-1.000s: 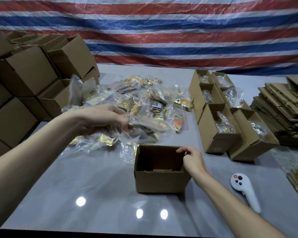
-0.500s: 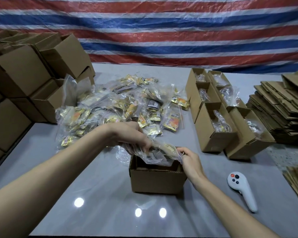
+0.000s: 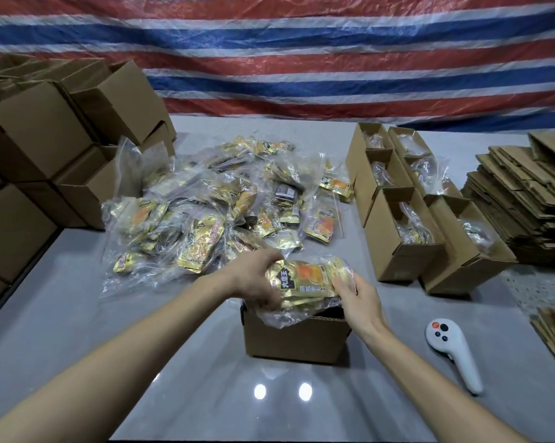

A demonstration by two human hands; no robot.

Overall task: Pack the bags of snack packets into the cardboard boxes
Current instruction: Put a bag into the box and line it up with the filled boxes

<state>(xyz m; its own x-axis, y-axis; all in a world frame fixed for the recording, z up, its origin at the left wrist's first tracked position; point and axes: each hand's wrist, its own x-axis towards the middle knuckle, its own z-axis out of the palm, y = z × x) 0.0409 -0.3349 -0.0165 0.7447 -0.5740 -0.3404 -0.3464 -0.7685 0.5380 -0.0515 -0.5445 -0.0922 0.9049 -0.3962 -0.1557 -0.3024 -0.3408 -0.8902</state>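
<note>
An open cardboard box [image 3: 293,338] stands on the grey table in front of me. Over its opening lies a clear bag of gold snack packets [image 3: 308,282], partly hanging over the box's left rim. My left hand [image 3: 253,279] grips the bag's left side. My right hand [image 3: 357,297] holds its right end at the box's right rim. Behind the box a big pile of the same clear bags [image 3: 205,212] covers the middle of the table. The inside of the box is mostly hidden by the bag.
Several open boxes with bags inside [image 3: 404,225] stand in two rows at the right. Flat folded cartons [image 3: 525,199] are stacked at far right. Closed and empty boxes [image 3: 45,139] pile up on the left. A white handheld controller [image 3: 455,350] lies right of my box.
My left hand carried a bag from the pile to the box. My right hand left the box rim and took hold of the bag's right end over the opening.
</note>
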